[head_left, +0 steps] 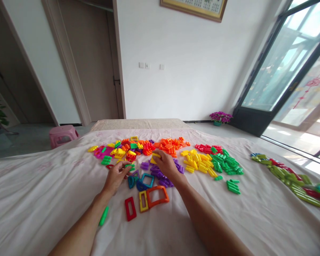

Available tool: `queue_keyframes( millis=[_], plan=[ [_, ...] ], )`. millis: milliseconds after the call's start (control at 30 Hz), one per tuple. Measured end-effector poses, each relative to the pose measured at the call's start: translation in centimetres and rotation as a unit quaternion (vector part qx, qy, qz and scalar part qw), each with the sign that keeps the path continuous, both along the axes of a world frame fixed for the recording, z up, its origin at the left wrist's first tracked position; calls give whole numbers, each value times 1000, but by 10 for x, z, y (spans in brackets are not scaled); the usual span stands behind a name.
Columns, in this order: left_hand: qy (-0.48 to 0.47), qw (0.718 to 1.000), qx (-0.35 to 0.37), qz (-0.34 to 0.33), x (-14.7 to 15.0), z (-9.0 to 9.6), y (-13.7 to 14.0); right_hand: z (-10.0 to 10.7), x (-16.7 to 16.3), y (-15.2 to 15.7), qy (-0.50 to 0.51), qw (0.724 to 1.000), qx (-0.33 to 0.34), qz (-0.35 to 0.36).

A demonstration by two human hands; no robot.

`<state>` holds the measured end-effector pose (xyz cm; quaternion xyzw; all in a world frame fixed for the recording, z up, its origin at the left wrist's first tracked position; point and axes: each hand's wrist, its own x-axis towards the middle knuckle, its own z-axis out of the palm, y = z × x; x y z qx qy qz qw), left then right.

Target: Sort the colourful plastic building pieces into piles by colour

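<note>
With the yellow piece (155,156) pinched in the right hand (165,164) beside the purple pile (156,172), and the green piece (130,166) gripped by the left hand (116,177), I'd keep both grips light and wrists raised, clear of the loose frames (158,202) nearer me.

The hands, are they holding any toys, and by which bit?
The left hand seems to pinch a green piece near its left end. The right hand holds a yellow piece by its right side; the exact grip is hidden.
</note>
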<state>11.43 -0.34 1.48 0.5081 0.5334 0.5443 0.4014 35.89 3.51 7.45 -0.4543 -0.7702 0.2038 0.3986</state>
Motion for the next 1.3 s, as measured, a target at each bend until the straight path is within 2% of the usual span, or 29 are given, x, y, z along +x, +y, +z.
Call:
queue_keyframes(
  millis=[133, 233, 333, 433, 567, 667, 767, 900, 967, 1033, 1133, 1300],
  plan=[
    [19, 999, -13, 29, -5, -8, 2, 1, 13, 9, -12, 999, -12, -50],
    [7, 999, -15, 31, -7, -9, 2, 6, 29, 16, -75, 994, -21, -80],
    [0, 1000, -18, 19, -7, -5, 1, 14, 53, 24, -126, 981, -25, -145],
    [-10, 1000, -11, 7, -6, -2, 1, 23, 85, 30, -170, 960, -38, -219],
    [-24, 1000, 15, 0, -4, -1, 1, 28, 128, 33, -231, 914, -109, -314],
    [-31, 999, 16, -1, 0, -1, 0, 29, 138, 32, -260, 893, -125, -345],
    [-28, 1000, 8, -7, 2, 2, -2, 30, 116, 27, -266, 921, -99, -268],
    [-44, 999, 6, -26, 4, 7, -6, 27, 54, 10, -221, 971, -43, -81],
    [-51, 998, 7, -41, 4, 8, -6, 24, 24, -3, -189, 982, -25, 17],
    [-56, 997, 2, -58, 6, 10, -7, 19, 0, -17, -170, 982, -15, 85],
    [-54, 994, -11, -93, 9, 13, -8, 11, -21, -31, -175, 977, -6, 117],
    [-39, 993, -25, -111, 14, 18, -11, 0, -30, -34, -147, 985, 1, 93]
  ],
)
